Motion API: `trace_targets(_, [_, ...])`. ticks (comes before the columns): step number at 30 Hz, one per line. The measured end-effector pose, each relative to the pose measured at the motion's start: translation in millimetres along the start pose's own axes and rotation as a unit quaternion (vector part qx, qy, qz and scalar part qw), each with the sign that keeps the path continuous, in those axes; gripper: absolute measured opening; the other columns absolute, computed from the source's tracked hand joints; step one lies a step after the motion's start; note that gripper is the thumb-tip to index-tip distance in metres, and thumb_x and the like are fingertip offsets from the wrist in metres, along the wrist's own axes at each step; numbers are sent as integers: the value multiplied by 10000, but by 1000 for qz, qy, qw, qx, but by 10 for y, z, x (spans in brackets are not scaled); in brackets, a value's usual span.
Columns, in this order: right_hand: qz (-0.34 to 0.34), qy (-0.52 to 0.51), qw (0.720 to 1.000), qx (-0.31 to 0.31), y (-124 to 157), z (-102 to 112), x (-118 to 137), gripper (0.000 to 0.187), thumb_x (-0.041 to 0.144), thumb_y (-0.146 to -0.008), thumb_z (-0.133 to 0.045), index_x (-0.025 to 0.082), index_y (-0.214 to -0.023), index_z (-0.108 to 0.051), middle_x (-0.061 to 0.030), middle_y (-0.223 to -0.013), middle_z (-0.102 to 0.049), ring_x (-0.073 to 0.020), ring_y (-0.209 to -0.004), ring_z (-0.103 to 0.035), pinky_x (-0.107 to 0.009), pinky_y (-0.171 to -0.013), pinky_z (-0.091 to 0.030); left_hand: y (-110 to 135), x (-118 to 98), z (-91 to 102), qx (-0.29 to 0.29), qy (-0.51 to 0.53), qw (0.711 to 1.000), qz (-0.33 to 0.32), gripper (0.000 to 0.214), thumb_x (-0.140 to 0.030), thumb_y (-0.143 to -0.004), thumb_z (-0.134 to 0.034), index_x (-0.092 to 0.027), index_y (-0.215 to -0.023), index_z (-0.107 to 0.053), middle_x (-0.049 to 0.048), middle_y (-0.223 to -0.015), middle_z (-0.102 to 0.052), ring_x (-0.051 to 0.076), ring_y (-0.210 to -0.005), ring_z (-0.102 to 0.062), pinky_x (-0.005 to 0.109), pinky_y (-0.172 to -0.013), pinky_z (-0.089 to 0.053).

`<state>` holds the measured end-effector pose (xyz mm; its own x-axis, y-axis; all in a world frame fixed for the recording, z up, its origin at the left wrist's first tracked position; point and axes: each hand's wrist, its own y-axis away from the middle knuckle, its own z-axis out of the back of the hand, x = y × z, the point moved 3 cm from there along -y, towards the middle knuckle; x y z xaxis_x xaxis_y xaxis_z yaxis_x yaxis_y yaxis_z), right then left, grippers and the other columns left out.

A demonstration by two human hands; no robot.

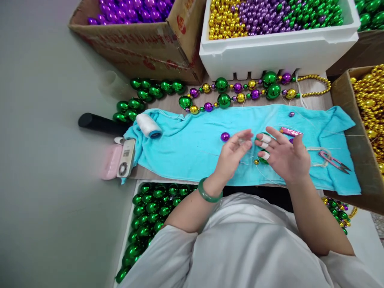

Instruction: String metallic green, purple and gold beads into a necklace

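Over a turquoise towel (183, 152), my left hand (229, 156), with a green bangle (210, 191) at its wrist, has its fingers loosely stretched and holds nothing visible. Facing it, my right hand (288, 158) is palm up with fingers spread; several fingertips are wrapped in white tape. Green beads are partly hidden behind the right fingers. A small gold bead (256, 162) and thin thread lie between the hands, and a purple bead (225, 137) rests beyond the left one. To the right are a pink lighter (291, 131) and pink-handled thread snips (334, 162).
Behind the towel lies a strung bead necklace (223, 100). A thread spool (149, 125) is at left. A cardboard box (135, 52), a white foam box (273, 56) and a right-hand box (348, 120) hold beads. Green beads (150, 208) fill a tray beside my left arm.
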<state>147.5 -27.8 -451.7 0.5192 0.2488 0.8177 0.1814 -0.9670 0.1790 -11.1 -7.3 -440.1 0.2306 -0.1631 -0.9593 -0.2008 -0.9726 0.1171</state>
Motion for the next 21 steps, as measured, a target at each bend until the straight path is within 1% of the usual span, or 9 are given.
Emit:
trace_targets(3, [-37, 11, 999, 28, 127, -61, -95, 702, 780, -836, -356, 288, -1283, -583, -106, -1263, -652, -275, -1167, -607, -465, -877, -531, 79, 224, -101, -12, 55, 995, 87, 338, -390, -733, -771, -165, -962, -663, 36, -913, -666, 133, -807, -634, 276, -721, -541])
trace_targets(6, [-56, 4, 998, 34, 250, -67, -184, 735, 795, -843, -297, 320, -1341, -555, -89, -1252, -662, -274, -1204, -587, -459, -926, -506, 193, 352, -191, -18, 70, 992, 101, 375, -385, -684, -803, -146, -919, -634, 2, -800, -609, 96, -717, -591, 221, -636, -515])
trace_targets(10, [-65, 0, 994, 88, 326, -88, -185, 768, 844, -783, -350, 374, -1357, -551, -62, -1356, -599, -291, -1215, -576, -468, -911, -508, 301, 405, -215, -6, 66, 992, 103, 390, -419, -716, -773, -157, -949, -603, -17, -777, -566, 80, -674, -562, 199, -591, -483])
trace_targets(12, [-77, 31, 991, 104, 332, -94, -164, 745, 822, -761, -453, 349, -1318, -599, -80, -1321, -622, -302, -1173, -600, -471, -895, -514, 312, 381, -156, 14, 36, 996, 85, 370, -438, -754, -736, -165, -967, -607, -11, -795, -577, 92, -679, -574, 222, -604, -495])
trace_targets(14, [-77, 113, 989, 53, 319, -49, -140, 572, 677, -774, -616, 289, -1187, -695, -95, -1125, -711, -279, -1043, -658, -437, -868, -523, 292, 297, -31, 67, -65, 996, 10, 330, -426, -775, -724, -168, -962, -639, 19, -857, -630, 128, -767, -613, 277, -719, -524])
trace_targets(16, [-45, 226, 971, -64, 302, 38, -102, 330, 468, -770, -734, 241, -1009, -752, -61, -845, -738, -216, -832, -686, -366, -794, -531, 262, 180, 183, 102, -225, 964, -99, 240, -376, -819, -694, -170, -941, -675, 58, -960, -681, 172, -921, -628, 342, -893, -498])
trace_targets(18, [6, 311, 935, -170, 291, 92, -74, 192, 345, -749, -767, 217, -890, -750, -15, -665, -693, -164, -655, -653, -302, -678, -516, 226, 93, 466, 92, -390, 901, -164, 176, -298, -898, -593, -175, -977, -691, 81, -1048, -695, 199, -1034, -603, 391, -993, -445])
trace_targets(19, [26, 337, 921, -194, 279, 91, -85, 170, 328, -747, -762, 209, -867, -742, -5, -630, -676, -153, -611, -638, -285, -630, -502, 207, 75, 611, 83, -463, 866, -166, 200, -245, -925, -532, -176, -1030, -687, 88, -1081, -690, 205, -1050, -592, 402, -997, -439])
trace_targets(21, [47, 380, 905, -184, 232, 33, -171, 150, 319, -765, -729, 198, -855, -729, -6, -644, -681, -154, -597, -641, -277, -586, -493, 183, 88, 851, 89, -586, 792, -146, 301, -133, -925, -451, -167, -1136, -662, 102, -1130, -670, 210, -1049, -572, 399, -980, -446])
